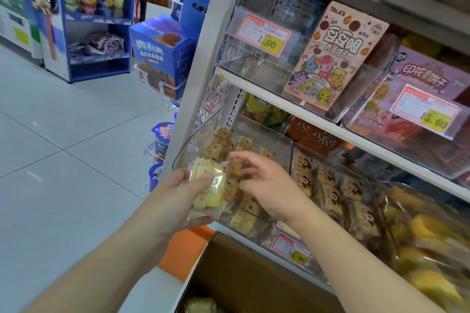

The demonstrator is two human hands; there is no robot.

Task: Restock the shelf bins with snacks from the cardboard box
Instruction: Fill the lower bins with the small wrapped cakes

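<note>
Clear-wrapped pale yellow cake snack (pixel 208 189) sits pinched in our left grip (pixel 181 198) just beside the clear plastic shelf bin (pixel 284 146); our right grip (pixel 264 180), fingers spread, reaches into that bin above the brown cardboard box (pixel 249 279).

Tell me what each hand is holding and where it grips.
The left hand holds a wrapped cake packet by its left side, thumb on top. The right hand holds nothing, its fingers spread over the bin.

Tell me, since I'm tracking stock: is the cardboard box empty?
Not empty. At least one wrapped snack lies in the open cardboard box; most of its inside is out of frame.
</note>
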